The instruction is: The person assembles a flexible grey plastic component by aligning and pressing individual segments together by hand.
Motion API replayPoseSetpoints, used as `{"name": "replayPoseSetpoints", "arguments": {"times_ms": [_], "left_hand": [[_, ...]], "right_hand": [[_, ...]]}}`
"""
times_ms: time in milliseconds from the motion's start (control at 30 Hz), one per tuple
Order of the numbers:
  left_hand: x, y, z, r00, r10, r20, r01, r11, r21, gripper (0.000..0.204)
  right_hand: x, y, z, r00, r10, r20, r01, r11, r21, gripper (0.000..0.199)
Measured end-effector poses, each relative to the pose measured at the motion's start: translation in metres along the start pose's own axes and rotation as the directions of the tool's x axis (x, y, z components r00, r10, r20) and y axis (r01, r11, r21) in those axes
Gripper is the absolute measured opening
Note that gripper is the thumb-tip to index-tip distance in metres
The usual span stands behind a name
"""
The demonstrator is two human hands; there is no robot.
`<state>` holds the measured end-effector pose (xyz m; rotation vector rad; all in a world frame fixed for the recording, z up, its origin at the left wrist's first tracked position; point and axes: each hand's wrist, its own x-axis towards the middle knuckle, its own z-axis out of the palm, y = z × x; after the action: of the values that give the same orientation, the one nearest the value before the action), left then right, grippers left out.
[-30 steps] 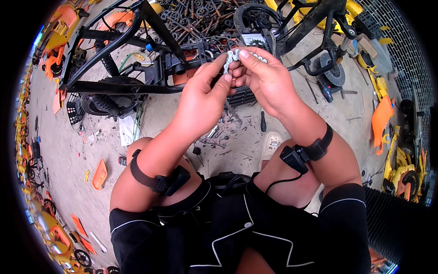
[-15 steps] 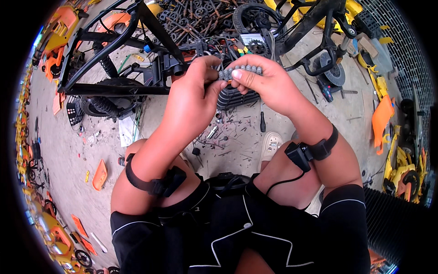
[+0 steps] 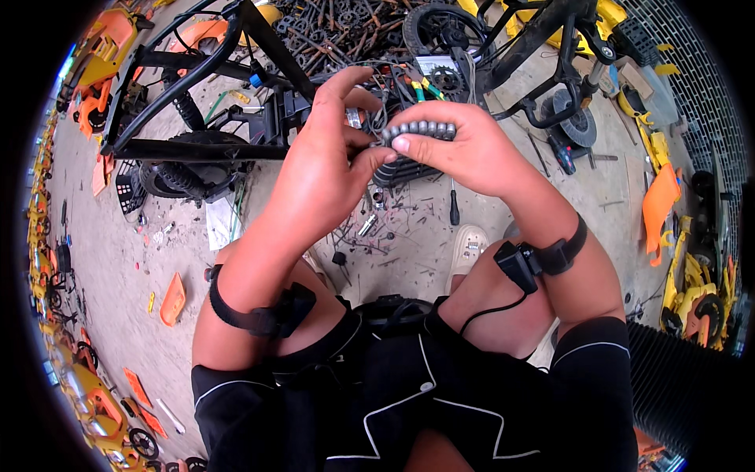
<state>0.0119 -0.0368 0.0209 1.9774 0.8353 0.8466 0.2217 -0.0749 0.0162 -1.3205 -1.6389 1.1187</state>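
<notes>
My right hand [image 3: 460, 149] pinches a grey strip of rounded segments [image 3: 425, 129] between thumb and bent fingers; its exact kind is unclear. Facing it, my left hand [image 3: 334, 149] has its thumb and lower fingers drawn together at the strip's left end, with the upper fingers raised. What those fingertips grip is too small to make out. Thin grey wire [image 3: 380, 118] shows between the two hands. Just beneath them lies a black ribbed part [image 3: 409, 171], partly hidden by my fingers.
A black tubular frame [image 3: 208, 149] stands at the left, another [image 3: 543, 63] at the right. Behind lies a heap of rusty metal parts [image 3: 338, 35]. A screwdriver [image 3: 454, 208], a power drill [image 3: 563, 156] and orange panels [image 3: 659, 203] lie on the floor.
My left hand's upper fingers have lifted and opened away from the strip. The strip has turned slightly in my right hand, and thin wire now shows between the hands.
</notes>
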Motion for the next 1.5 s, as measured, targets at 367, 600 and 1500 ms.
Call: {"name": "replayPoseSetpoints", "arguments": {"times_ms": [367,600,1500], "left_hand": [[-0.013,-0.003,-0.009,0.978,0.057,0.203,-0.045,0.997,-0.06,0.086],[-0.008,-0.006,-0.002,0.998,0.052,0.042,-0.048,0.994,-0.094,0.048],[0.016,-0.012,0.003,0.958,-0.248,0.144,0.285,0.88,-0.379,0.023]], "right_hand": [[-0.005,-0.003,0.008,0.998,-0.055,0.027,0.058,0.99,-0.126,0.022],[0.003,-0.002,0.01,0.996,0.084,0.015,-0.085,0.984,0.155,0.018],[-0.014,0.001,-0.017,0.985,0.083,-0.149,-0.028,0.94,0.339,0.018]]}}
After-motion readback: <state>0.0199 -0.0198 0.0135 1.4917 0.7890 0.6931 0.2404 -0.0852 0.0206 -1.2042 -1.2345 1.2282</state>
